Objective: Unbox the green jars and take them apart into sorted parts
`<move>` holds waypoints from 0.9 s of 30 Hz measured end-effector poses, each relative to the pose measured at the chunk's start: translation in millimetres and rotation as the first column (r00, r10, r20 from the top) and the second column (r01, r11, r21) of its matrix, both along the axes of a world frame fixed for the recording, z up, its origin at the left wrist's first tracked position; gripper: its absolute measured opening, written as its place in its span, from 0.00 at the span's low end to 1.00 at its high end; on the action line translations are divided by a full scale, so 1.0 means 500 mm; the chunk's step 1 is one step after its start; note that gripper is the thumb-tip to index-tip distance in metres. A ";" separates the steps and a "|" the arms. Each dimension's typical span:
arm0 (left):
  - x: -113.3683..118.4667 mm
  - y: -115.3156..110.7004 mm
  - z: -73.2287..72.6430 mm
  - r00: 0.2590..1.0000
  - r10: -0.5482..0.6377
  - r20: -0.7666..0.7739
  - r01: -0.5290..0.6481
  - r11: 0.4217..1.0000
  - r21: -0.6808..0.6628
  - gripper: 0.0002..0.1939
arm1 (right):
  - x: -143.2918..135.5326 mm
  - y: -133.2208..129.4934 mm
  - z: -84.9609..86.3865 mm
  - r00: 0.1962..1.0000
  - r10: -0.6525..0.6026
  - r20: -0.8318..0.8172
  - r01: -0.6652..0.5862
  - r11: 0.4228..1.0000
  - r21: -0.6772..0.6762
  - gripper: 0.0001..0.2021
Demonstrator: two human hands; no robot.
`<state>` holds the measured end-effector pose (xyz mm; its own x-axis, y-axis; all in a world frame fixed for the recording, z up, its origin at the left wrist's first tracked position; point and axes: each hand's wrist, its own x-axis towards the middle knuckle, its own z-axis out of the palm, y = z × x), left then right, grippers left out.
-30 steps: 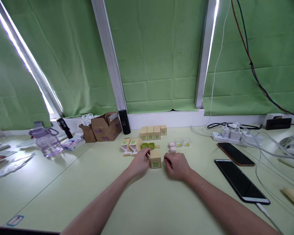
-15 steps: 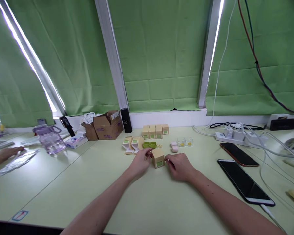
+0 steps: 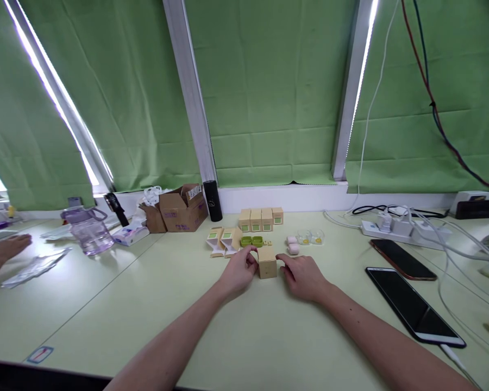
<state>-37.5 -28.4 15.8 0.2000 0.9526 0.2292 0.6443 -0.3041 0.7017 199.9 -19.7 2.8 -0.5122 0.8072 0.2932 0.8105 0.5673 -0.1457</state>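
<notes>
Beside the left hand (image 3: pixel 239 272), a box (image 3: pixel 267 262) bears illegibly small marks.

Green blinds (image 3: pixel 271 92) behind pale table (image 3: pixel 252 331)

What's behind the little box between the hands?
Green trays, tiny yellow bits and, farther back, more boxes. Anything low down right behind the little box is covered.

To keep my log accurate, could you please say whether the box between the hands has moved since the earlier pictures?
Yes: the box has turned, its green-panelled face swinging right, out of view; against the row of boxes, it barely shifted.
</notes>
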 end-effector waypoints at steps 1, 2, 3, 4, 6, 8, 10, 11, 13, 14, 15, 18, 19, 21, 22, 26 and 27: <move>0.001 0.000 -0.001 1.000 -0.001 0.001 0.001 1.000 -0.011 0.22 | -0.001 0.002 0.000 1.000 -0.019 0.015 0.019 1.000 -0.007 0.18; 0.001 -0.001 -0.001 1.000 0.004 -0.006 -0.004 1.000 -0.017 0.23 | -0.002 0.003 0.000 0.999 -0.036 0.026 0.037 0.999 -0.014 0.18; 0.002 -0.002 0.000 1.000 0.015 -0.018 -0.015 1.000 -0.016 0.24 | -0.003 0.004 0.001 0.998 -0.053 0.032 0.053 0.998 -0.021 0.18; 0.003 -0.004 0.002 0.999 0.027 -0.035 -0.028 1.000 -0.014 0.25 | -0.004 0.005 0.001 0.997 -0.067 0.035 0.068 0.997 -0.028 0.17; 0.005 -0.007 0.009 0.996 0.046 -0.077 -0.048 0.999 -0.014 0.27 | -0.005 0.005 0.003 0.996 -0.084 0.039 0.085 0.996 -0.040 0.15; 0.007 -0.010 0.017 0.991 0.055 -0.120 -0.060 0.998 -0.034 0.31 | -0.005 0.004 0.005 0.995 -0.089 0.045 0.091 0.995 -0.045 0.13; 0.010 -0.012 0.022 0.988 0.043 -0.151 -0.053 0.997 -0.064 0.33 | -0.006 0.003 0.006 0.995 -0.086 0.051 0.088 0.995 -0.044 0.11; 0.012 -0.012 0.022 0.987 0.033 -0.156 -0.045 0.996 -0.075 0.33 | -0.006 0.002 0.006 0.995 -0.085 0.052 0.087 0.995 -0.041 0.11; 0.015 -0.012 0.018 0.991 0.016 -0.136 -0.028 0.996 -0.087 0.32 | -0.006 0.002 0.005 0.995 -0.081 0.052 0.082 0.996 -0.030 0.10; 0.017 -0.011 0.015 0.994 0.014 -0.107 -0.023 0.996 -0.085 0.32 | -0.006 0.002 0.005 0.995 -0.081 0.051 0.083 0.996 -0.023 0.11; 0.020 -0.011 0.011 0.997 0.015 -0.071 -0.020 0.997 -0.081 0.31 | -0.006 0.002 0.005 0.995 -0.082 0.051 0.083 0.996 -0.018 0.10; 0.029 -0.014 0.000 0.998 0.016 0.054 -0.012 0.998 -0.067 0.30 | -0.005 0.002 0.003 0.996 -0.083 0.040 0.083 0.997 0.000 0.10; 0.033 -0.016 -0.003 0.995 0.009 0.096 -0.003 0.998 -0.066 0.30 | -0.005 0.003 0.003 0.996 -0.084 0.030 0.084 0.996 0.011 0.09; 0.041 -0.022 -0.005 0.986 0.006 0.167 0.007 0.997 -0.072 0.27 | -0.004 0.004 0.001 0.996 -0.088 0.005 0.088 0.995 0.037 0.09; 0.046 -0.025 -0.005 0.981 0.010 0.196 0.005 0.997 -0.078 0.26 | -0.003 0.005 -0.001 0.996 -0.093 -0.010 0.093 0.994 0.053 0.09; 0.059 -0.034 -0.003 0.977 0.057 0.207 -0.047 0.997 -0.053 0.24 | 0.002 0.010 -0.009 0.989 -0.076 -0.127 0.094 0.986 0.139 0.10; 0.061 -0.034 -0.003 0.980 0.075 0.184 -0.074 0.997 -0.016 0.24 | 0.003 0.012 -0.011 0.983 -0.058 -0.175 0.088 0.981 0.171 0.10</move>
<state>-7.2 -45.6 14.5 0.0836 0.9654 0.2469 0.5243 -0.2533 0.8130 201.4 -13.8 -2.5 -0.3850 0.7679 0.5120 0.8229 0.5368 -0.1862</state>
